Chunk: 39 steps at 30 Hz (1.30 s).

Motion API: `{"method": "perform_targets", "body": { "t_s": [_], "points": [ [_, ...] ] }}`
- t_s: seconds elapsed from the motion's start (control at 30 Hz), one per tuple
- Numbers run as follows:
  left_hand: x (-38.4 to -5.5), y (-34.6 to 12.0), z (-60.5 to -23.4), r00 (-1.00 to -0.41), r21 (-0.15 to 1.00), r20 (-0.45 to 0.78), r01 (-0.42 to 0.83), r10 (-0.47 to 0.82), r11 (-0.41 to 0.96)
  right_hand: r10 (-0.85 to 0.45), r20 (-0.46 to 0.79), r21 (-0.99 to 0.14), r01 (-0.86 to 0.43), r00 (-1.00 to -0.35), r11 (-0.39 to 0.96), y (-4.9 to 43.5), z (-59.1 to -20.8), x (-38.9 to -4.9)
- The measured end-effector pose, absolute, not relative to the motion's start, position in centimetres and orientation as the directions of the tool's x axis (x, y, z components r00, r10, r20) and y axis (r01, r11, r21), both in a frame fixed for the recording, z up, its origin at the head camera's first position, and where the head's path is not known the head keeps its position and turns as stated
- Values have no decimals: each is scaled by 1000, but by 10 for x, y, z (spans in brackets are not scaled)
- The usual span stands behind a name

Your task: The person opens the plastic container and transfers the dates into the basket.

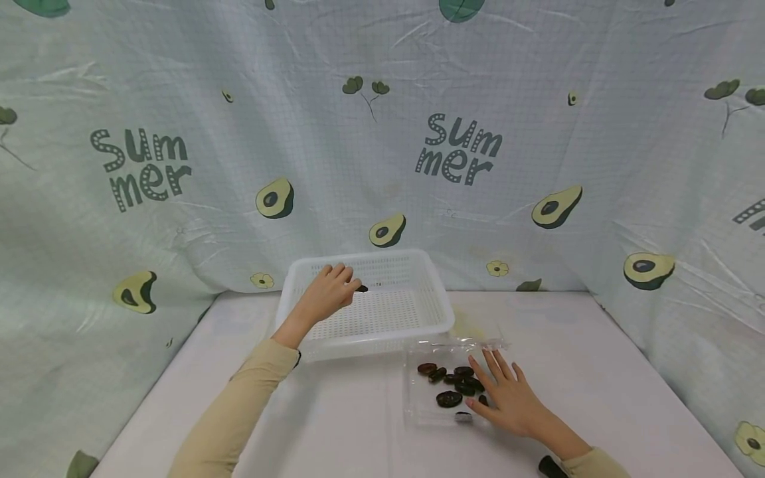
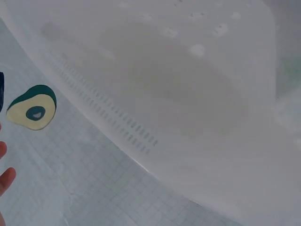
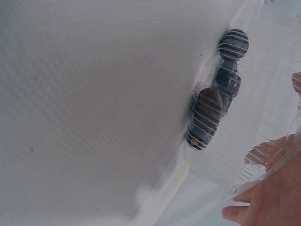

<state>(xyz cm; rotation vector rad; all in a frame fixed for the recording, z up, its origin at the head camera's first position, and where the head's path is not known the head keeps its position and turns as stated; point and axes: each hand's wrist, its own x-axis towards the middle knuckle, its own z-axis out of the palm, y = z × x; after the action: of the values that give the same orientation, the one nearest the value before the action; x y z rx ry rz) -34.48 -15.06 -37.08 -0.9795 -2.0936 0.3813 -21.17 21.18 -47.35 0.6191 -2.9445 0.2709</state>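
Note:
Over the white perforated basket (image 1: 445, 312), my left hand (image 1: 331, 292) pinches a dark oval piece (image 1: 362, 289) that looks like a date. Only fingertips (image 2: 5, 181) of that hand show at the left edge of the left wrist view. A clear plastic tray (image 1: 418, 415) stands in front of the basket, with several glossy dark dates (image 1: 449, 399) in it. My right hand (image 1: 514, 401) lies with fingers spread over the tray's right side, touching it. In the right wrist view, dates (image 3: 207, 110) show through the tray's ribbed wall beside the right hand (image 3: 277, 188).
A white table (image 1: 335, 425) carries the basket and tray. Behind it hangs a pale curtain (image 1: 323, 146) printed with avocados and lettering. By the right wrist, a black cylindrical object (image 1: 551, 467) shows at the bottom of the head view.

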Motion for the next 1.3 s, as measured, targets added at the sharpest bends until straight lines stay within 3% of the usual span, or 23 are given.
{"method": "perform_targets", "body": {
  "t_s": [0.3, 0.6, 1.3],
  "points": [
    [-368, -145, -367, -445, -595, 486, 462, 752, 658, -393, 154, -145, -414, -906, 898, 213, -474, -213],
    [-380, -145, -363, -454, -642, 472, 410, 756, 647, -385, 157, -138, -406, -909, 903, 212, -474, -214],
    [-390, -145, -354, -485, -686, 430, 373, 762, 624, -382, 144, -146, -401, -913, 904, 212, -475, -213]
  ]
}}
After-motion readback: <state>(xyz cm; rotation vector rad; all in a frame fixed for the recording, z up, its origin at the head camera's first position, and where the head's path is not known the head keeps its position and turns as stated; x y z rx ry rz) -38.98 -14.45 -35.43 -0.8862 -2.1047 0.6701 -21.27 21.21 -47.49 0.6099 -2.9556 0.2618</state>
